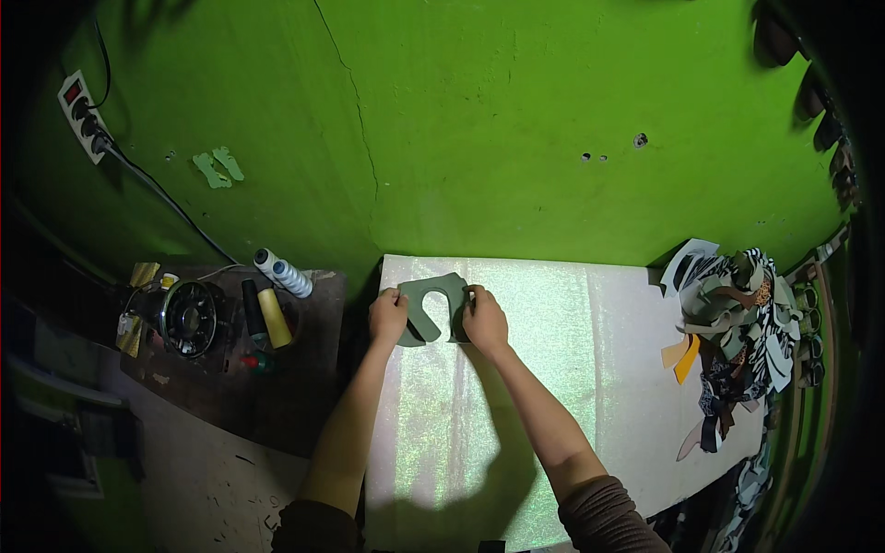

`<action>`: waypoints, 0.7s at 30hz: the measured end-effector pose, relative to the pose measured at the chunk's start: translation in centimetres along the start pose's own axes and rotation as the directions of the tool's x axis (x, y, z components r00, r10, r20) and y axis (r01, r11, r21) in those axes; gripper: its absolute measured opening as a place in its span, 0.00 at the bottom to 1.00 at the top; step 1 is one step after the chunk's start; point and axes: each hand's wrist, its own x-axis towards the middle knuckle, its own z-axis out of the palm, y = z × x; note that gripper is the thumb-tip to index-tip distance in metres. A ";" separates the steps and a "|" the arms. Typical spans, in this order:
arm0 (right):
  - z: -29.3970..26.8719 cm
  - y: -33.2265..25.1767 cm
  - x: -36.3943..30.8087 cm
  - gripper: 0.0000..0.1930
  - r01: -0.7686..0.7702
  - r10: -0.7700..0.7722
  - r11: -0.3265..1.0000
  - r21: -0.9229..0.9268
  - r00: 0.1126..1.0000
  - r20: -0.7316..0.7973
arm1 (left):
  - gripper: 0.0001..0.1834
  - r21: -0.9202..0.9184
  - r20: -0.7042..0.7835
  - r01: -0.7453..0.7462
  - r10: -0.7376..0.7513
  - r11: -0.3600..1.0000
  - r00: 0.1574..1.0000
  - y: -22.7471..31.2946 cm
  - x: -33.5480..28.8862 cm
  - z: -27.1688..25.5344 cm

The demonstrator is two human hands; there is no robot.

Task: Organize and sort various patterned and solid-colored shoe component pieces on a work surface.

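Observation:
A grey-green, arch-shaped flat cut piece (pixel 444 282) is spread between my hands over the pale shimmering sheet on the table. Its edges look doubled at the lower left, but I cannot tell whether it is one layer or two. My left hand (pixel 389 315) pinches its left edge, fingers curled in. At the opposite edge, my right hand (pixel 486 319) grips it between thumb and fingers. The sheet (pixel 544 396) shows through the arch's opening.
A heap of patterned scraps (pixel 737 300) lies at the table's right end, with an orange scrap (pixel 684 358) beside it. On the left, a dark sewing-machine table (pixel 286 405) carries a round wheel (pixel 189 318) and thread cones (pixel 283 274). Behind rises a green wall (pixel 498 138).

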 end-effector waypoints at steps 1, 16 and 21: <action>-0.3 -0.5 0.0 0.16 0.001 -0.001 1.000 0.001 1.000 0.006 | 0.14 -0.015 -0.004 0.012 -0.012 1.000 1.000 -0.1 0.0 -0.1; 1.2 0.4 1.1 0.20 0.115 -0.133 0.978 -0.177 0.987 -0.093 | 0.25 0.449 -0.077 -0.193 0.253 0.872 0.964 2.1 -1.7 0.8; 1.4 0.5 2.7 0.17 0.016 -0.018 0.985 -0.169 1.000 -0.008 | 0.09 0.316 -0.134 -0.225 0.278 0.922 0.951 1.3 -1.0 0.8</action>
